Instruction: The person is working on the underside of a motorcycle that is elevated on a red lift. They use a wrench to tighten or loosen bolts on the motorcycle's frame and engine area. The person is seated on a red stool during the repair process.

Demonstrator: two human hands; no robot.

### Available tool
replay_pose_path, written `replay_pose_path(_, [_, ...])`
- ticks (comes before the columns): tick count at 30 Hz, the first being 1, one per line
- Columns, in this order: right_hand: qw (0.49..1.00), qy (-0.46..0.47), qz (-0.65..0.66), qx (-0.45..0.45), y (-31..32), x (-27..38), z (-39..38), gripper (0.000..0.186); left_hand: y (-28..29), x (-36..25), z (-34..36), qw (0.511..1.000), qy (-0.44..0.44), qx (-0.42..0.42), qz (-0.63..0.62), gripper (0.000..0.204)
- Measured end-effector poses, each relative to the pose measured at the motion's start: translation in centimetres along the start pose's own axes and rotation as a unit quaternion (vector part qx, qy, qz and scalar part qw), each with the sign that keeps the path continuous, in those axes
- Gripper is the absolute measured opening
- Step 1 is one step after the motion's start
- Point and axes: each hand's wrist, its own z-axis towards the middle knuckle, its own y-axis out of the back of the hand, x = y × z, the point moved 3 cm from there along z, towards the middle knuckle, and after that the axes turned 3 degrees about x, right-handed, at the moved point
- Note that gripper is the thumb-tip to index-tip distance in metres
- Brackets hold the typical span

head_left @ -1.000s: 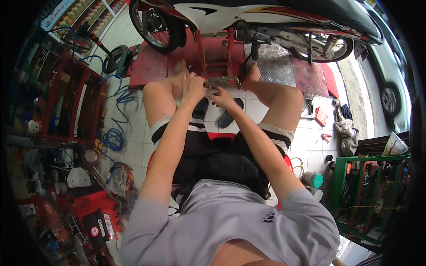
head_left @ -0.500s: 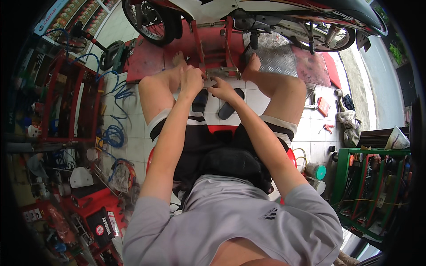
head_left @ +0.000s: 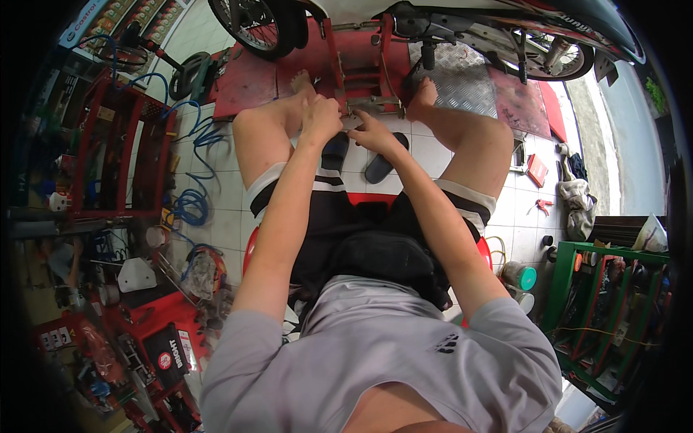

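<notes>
I sit with both hands held out between my knees, at the near end of a red metal frame [head_left: 333, 54] that stands under a motorcycle [head_left: 462, 32]. My left hand [head_left: 322, 121] is closed, its fingers curled in; whatever is inside them is hidden. Close to its right is my right hand [head_left: 374, 135], index finger and thumb apart and pointing toward the left hand, with nothing visible between them. Just beyond the fingertips lies the frame's worn metal crosspiece [head_left: 375, 107]. Whether either hand touches it I cannot tell.
Dark slippers [head_left: 377, 167] lie on the tiles below my hands. A blue coiled hose [head_left: 191, 208] and red rack [head_left: 119, 155] are at left. Red-handled pliers [head_left: 543, 207], a red box [head_left: 536, 170] and a green rack [head_left: 606, 310] are at right. My bare feet rest by the red platform [head_left: 245, 79].
The whole view has shifted slightly, so the scene sits a little further right and higher. Both hands keep nearly the same place by the frame, with the right index finger a bit straighter.
</notes>
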Motion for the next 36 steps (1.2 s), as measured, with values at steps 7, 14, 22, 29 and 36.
replay_pose_path(7, [1.0,-0.005,-0.011,0.002,0.0,0.2,0.1,0.076,-0.2,0.5,0.0,0.997,-0.042,-0.048,-0.038,0.021])
replay_pose_path(14, [0.999,0.009,-0.037,-0.007,-0.1,-1.0,0.8,0.073,0.2,-0.2,-0.2,0.997,-0.052,-0.053,-0.031,0.022])
replay_pose_path(22, [0.998,0.045,-0.033,-0.036,-0.1,-1.5,1.7,0.065,-0.1,0.1,0.3,0.997,-0.054,-0.023,-0.043,0.021])
replay_pose_path(29, [0.999,0.021,-0.028,-0.023,0.0,-0.3,1.2,0.069,-0.7,0.2,0.1,0.998,-0.046,-0.03,-0.02,0.019])
replay_pose_path(36, [0.999,0.021,-0.025,-0.021,0.2,-0.1,0.9,0.068,0.1,-0.2,-0.1,0.992,-0.073,-0.092,-0.035,0.021])
